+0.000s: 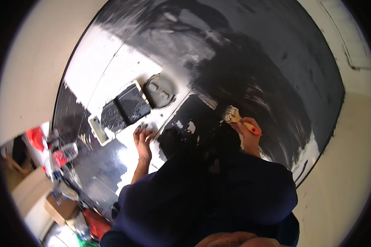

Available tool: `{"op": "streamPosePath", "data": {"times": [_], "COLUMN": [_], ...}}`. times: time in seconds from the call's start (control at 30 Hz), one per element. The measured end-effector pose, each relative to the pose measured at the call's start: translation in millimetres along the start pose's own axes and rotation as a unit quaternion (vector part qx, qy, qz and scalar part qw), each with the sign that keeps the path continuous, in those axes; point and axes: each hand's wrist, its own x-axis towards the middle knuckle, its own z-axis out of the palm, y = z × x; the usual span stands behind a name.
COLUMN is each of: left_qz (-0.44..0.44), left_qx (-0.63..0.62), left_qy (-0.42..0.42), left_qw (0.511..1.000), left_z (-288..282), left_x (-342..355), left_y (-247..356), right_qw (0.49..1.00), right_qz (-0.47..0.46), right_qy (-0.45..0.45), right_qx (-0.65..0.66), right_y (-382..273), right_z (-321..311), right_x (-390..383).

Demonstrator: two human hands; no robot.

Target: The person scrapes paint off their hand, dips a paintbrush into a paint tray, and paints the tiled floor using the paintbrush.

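In my right hand (248, 132) is a paintbrush (231, 115), its yellow handle ending in orange-red. Its bristle end, caked with pale and dark paint, rests on or just above the freshly blackened floor panel (210, 123). My left hand (142, 142) is open, fingers stretched toward the tray, with dark smudges on the fingertips; whether it touches the floor I cannot tell. Beyond it lies a white-rimmed paint tray (97, 127) coated inside with black paint. A round dark lid or pan (158, 90) sits against the tray's far right corner.
Wet black paint (243, 74) spreads over the far and right floor, with a bare white patch (97, 61) at the upper left. A pale wall (354, 136) bounds the right. At lower left stand a cardboard box (61, 208), a red bag (96, 224) and clutter; another person's arm (15, 164) shows there.
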Motion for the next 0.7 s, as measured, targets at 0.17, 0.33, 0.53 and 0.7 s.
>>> {"op": "streamPosePath", "data": {"times": [0.17, 0.33, 0.53, 0.7], "left_qz": [0.129, 0.315, 0.327, 0.312], "left_qx": [0.170, 0.544, 0.584, 0.594], "left_qy": [0.081, 0.132, 0.130, 0.118], "left_qw": [0.973, 0.767, 0.731, 0.732], "left_z": [-46.7, -123.9, -143.2, -145.6], "left_x": [-14.9, -42.1, -52.0, -49.7], "left_y": [-12.4, -47.8, -73.6, -68.3], "right_qw": [0.984, 0.925, 0.782, 0.732], "right_qz": [-0.017, -0.086, -0.262, -0.335], "right_qy": [-0.130, -0.318, -0.470, -0.443], "right_qx": [-0.122, -0.188, -0.314, -0.395], "right_y": [-19.5, -53.2, -10.4, 51.2], "right_z": [45.7, 157.5, 310.2, 331.4], "right_x": [13.1, 32.7, 41.1, 59.9]}}
